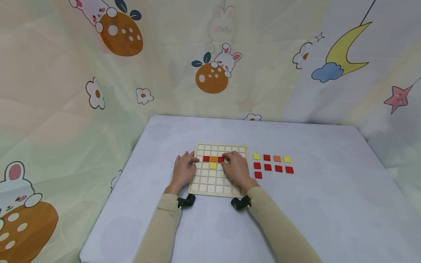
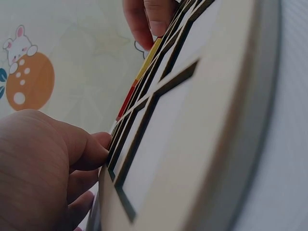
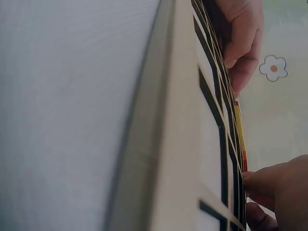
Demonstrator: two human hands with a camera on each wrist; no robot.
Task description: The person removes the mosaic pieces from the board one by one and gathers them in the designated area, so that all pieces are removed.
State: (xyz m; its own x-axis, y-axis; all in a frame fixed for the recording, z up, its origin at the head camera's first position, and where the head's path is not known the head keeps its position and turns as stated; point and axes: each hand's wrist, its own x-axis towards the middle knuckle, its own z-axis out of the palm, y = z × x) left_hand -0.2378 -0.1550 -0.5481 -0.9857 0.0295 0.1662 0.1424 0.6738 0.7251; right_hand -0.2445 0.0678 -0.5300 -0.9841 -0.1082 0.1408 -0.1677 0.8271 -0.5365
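In the head view, the right hand (image 1: 237, 167)'s grip was pinched nearly closed on a flat square red tile (image 1: 220, 159) on the pale wooden grid board (image 1: 215, 194), which lay on the white-covered bench (image 1: 210, 233). The left hand (image 1: 185, 168), fingers loosely bent, rested at the board's left edge. In the left wrist view, the thin yellow tile (image 2: 148, 58) stood proud; such tiles seemed light, stiff and smooth, best pinched by opposite edges. In the right wrist view, the thumb appeared to touch red.

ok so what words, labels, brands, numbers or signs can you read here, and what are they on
None can be read in any view. The grid board and coloured tiles show no lettering; the backdrop carries only drawings, such as the moon.
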